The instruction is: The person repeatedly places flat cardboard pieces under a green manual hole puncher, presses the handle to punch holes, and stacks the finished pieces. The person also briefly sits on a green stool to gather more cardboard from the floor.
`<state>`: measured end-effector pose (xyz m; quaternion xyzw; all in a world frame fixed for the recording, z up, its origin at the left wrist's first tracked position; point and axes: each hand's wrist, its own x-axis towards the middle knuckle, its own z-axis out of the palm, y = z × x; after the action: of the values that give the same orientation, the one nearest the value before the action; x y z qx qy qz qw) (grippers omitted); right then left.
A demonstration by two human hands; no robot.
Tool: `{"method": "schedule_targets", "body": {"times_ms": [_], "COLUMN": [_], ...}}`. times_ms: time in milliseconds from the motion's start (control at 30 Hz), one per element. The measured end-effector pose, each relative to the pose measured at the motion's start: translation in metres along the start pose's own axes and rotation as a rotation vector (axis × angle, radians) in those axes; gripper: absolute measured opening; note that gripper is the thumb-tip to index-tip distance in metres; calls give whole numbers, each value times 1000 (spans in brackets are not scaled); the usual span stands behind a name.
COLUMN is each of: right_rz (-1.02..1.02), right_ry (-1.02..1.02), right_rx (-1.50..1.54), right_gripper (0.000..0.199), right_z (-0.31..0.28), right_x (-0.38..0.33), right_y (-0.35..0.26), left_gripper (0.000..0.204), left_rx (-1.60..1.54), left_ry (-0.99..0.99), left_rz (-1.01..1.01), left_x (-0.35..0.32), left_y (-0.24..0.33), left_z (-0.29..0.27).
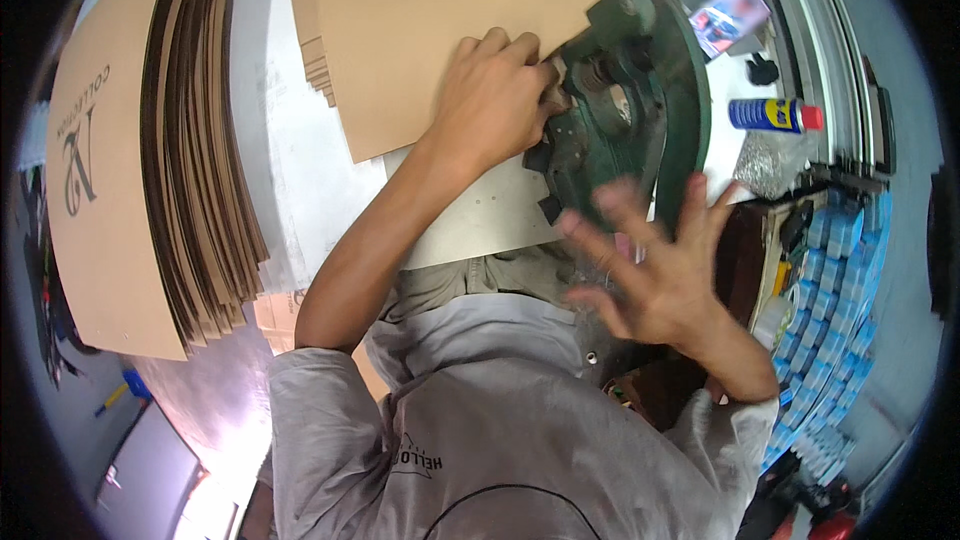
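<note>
Presently, L hand (495, 92) curled at green metal press (650, 100) on white desk (268, 60), R side; can't tell if its grip has hold of anything. R hand (665, 285) nr press's lower end, blurred, fingers spread wide, nothing visibly held. Brown cardboard stack (400, 55) beside press. Rec.: keep L fingertips clear of moving parts.

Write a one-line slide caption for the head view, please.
Left hand at a green machine, right hand spread open nearby.

Nasty glare around 8 o'clock. Right hand (668, 290) is motion-blurred near 3, edges bend into black.
</note>
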<state>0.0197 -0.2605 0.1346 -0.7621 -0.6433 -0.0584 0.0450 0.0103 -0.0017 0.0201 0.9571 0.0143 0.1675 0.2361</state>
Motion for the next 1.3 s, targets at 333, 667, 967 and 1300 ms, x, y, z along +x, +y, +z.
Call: {"method": "schedule_targets", "body": {"times_ms": [333, 667, 967, 1300], "right_rz": [714, 675, 684, 675], "right_ry": [404, 130, 335, 167], "right_rx": [632, 558, 1074, 1361], "right_gripper": [43, 14, 45, 47], "right_z": [-2, 155, 155, 198], "right_x": [26, 11, 42, 57], "right_y": [86, 139, 123, 130], "left_gripper": [25, 44, 57, 67], "left_rx": [269, 374, 394, 331], "left_ry": [97, 19, -11, 131], "left_rz": [62, 2, 15, 70], "left_x": [2, -63, -54, -24], "left_y": [-27, -46, -57, -53], "left_z": [-11, -52, -49, -11]}}
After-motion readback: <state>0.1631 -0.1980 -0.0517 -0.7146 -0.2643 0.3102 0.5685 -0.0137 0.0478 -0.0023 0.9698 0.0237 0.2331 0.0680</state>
